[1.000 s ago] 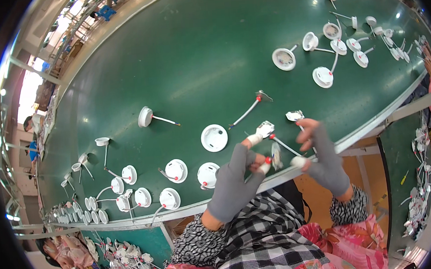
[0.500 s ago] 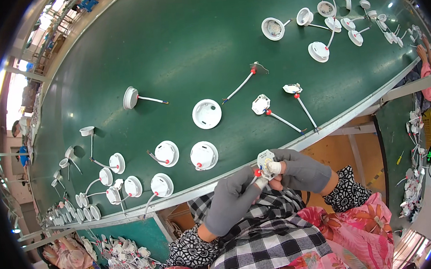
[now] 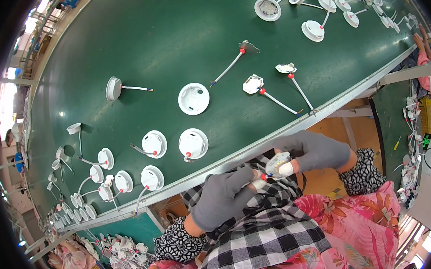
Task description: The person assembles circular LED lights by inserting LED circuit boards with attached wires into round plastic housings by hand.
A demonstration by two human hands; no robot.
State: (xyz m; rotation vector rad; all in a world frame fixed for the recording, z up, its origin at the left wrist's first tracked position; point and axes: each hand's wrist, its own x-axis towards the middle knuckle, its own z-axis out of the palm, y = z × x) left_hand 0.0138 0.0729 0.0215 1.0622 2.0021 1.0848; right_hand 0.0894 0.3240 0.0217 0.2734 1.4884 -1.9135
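Both my hands wear grey gloves and sit close to my body, below the green table's near edge (image 3: 275, 136). My right hand (image 3: 315, 150) pinches a small white board with yellow dots (image 3: 276, 165) between taped fingertips. My left hand (image 3: 222, 198) holds the board's white cable by its red collar (image 3: 261, 177). On the table nearest my hands lie a white round lamp housing (image 3: 193, 144) and two loose boards with cables (image 3: 254, 84) (image 3: 287, 69).
Several white round housings with cables lie along the table's left (image 3: 109, 175) and far right (image 3: 312, 30). A white cover (image 3: 193, 99) sits mid-table. Another person's hand (image 3: 422, 40) rests at the right edge. A bin of white parts (image 3: 124, 251) stands lower left.
My hands came back from the table edge toward my lap, carrying one board with its cable. The view has shifted with my head.
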